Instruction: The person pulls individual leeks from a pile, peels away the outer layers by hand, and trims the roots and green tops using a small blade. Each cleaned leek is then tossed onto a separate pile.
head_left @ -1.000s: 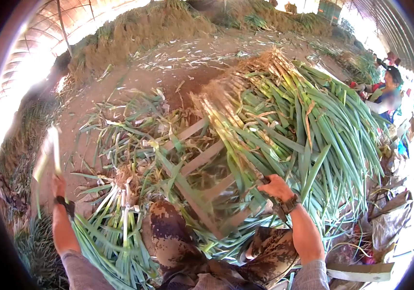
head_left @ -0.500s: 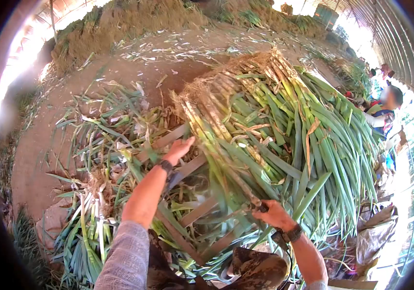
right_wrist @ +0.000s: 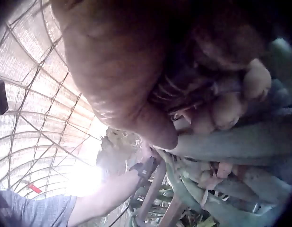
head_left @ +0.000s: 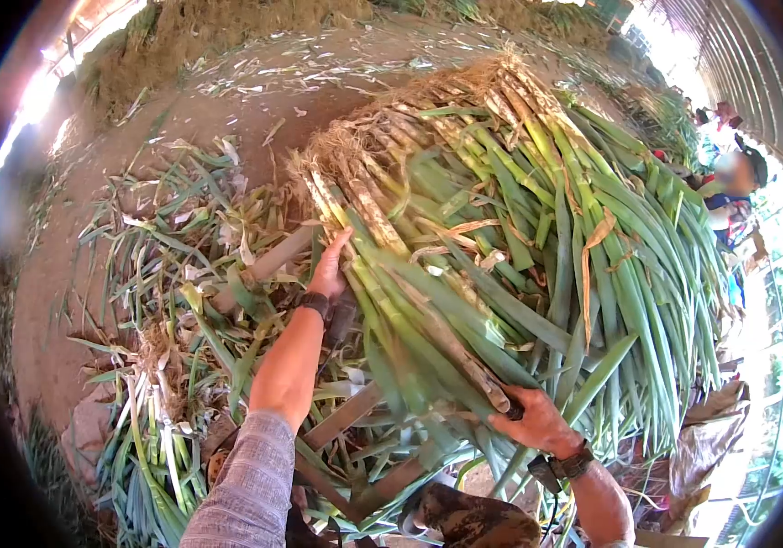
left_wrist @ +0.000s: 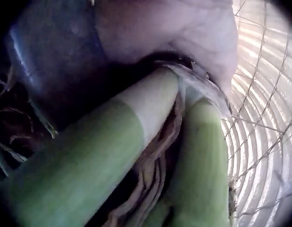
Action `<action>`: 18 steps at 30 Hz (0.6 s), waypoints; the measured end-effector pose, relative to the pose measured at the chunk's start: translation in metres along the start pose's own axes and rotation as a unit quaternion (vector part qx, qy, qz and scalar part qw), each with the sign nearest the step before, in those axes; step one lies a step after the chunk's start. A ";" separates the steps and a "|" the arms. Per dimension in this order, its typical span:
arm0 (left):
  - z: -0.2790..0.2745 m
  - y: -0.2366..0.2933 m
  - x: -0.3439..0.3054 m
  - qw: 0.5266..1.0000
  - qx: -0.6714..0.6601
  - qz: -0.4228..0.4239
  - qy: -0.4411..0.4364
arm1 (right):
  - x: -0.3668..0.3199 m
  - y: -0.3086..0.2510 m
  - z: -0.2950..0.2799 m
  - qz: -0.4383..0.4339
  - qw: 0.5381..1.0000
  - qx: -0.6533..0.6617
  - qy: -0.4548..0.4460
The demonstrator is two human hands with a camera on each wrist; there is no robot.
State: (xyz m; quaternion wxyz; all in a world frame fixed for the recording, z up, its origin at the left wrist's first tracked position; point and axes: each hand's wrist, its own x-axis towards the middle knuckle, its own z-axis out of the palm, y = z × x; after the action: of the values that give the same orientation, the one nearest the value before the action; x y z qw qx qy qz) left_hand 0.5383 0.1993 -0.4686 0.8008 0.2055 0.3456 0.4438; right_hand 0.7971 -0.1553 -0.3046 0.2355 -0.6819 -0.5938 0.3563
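A large heap of long green onions [head_left: 610, 237] lies with its roots toward the far left and its leaves toward the right. At the heap's near left edge my left hand [head_left: 327, 272] grips green onion stalks [head_left: 368, 283]; close up, two thick stalks [left_wrist: 89, 146] run out from under the palm in the left wrist view. My right hand [head_left: 539, 423], at the leafy near end, holds a slender brown stick-like tool [head_left: 469, 370] with a dark end, laid along the leaves. Its curled fingers [right_wrist: 226, 111] show in the right wrist view, and they hide part of the tool.
Wooden slats [head_left: 346, 416] form a frame beneath the near leaves. Peeled green onions [head_left: 158, 420] lie in a bunch at the left, beside a litter of trimmings [head_left: 181, 237]. Another person [head_left: 734, 187] is at the far right. More bundles [head_left: 227, 36] are stacked at the back.
My left hand has come from the far left, where it held a pale stalk, over to the heap's near edge and now grips stalks there. The right hand keeps hold of its tool.
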 end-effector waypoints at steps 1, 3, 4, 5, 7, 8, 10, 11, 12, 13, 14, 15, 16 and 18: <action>0.004 0.001 -0.006 1.000 -0.018 -0.003 -0.016 | -0.002 0.002 0.000 -0.029 0.999 0.005 0.016; 0.021 0.006 -0.033 0.999 -0.045 0.010 -0.019 | -0.011 0.010 -0.006 0.011 0.999 -0.032 -0.015; 0.021 0.002 -0.039 0.999 -0.045 0.012 -0.021 | -0.017 0.015 -0.010 0.009 0.999 -0.033 -0.014; 0.019 -0.003 -0.047 0.997 -0.060 0.010 -0.055 | -0.023 0.018 -0.011 0.001 0.998 -0.059 0.001; 0.033 -0.011 -0.092 0.994 -0.087 0.030 -0.065 | -0.035 0.013 -0.019 0.042 0.999 0.021 -0.005; 0.037 -0.021 -0.116 0.988 -0.121 0.019 -0.089 | -0.044 0.014 -0.023 0.041 0.999 0.019 -0.004; 0.020 -0.049 -0.152 0.981 -0.124 -0.030 -0.147 | -0.067 0.025 -0.032 0.083 0.996 -0.024 0.011; -0.001 -0.071 -0.168 0.986 -0.097 -0.049 -0.127 | -0.079 0.025 -0.037 0.104 0.994 -0.045 0.002; -0.015 -0.086 -0.185 0.990 -0.069 -0.069 -0.106 | -0.088 0.018 -0.037 0.103 0.994 -0.045 -0.001; -0.012 -0.084 -0.210 0.994 -0.023 -0.085 -0.064 | -0.098 0.010 -0.038 0.096 0.993 -0.067 -0.003; -0.007 -0.082 -0.237 0.994 0.023 -0.101 -0.021 | -0.110 0.004 -0.039 0.089 0.992 -0.089 -0.005; -0.030 -0.091 -0.237 0.990 0.121 -0.065 -0.008 | -0.118 0.015 -0.033 0.071 0.991 -0.109 -0.014; -0.010 -0.071 -0.258 0.992 -0.006 -0.123 0.018 | -0.128 0.013 -0.027 0.072 0.991 -0.108 -0.020; -0.023 -0.062 -0.254 0.985 0.059 -0.136 0.087 | -0.136 0.000 -0.018 0.013 0.989 -0.140 -0.048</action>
State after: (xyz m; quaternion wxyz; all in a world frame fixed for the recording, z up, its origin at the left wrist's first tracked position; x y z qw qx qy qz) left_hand 0.4633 -0.0489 -0.4298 0.8072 0.1641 0.4640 0.3259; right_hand 0.8052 -0.2863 -0.2652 0.1040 -0.6981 -0.6393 0.3053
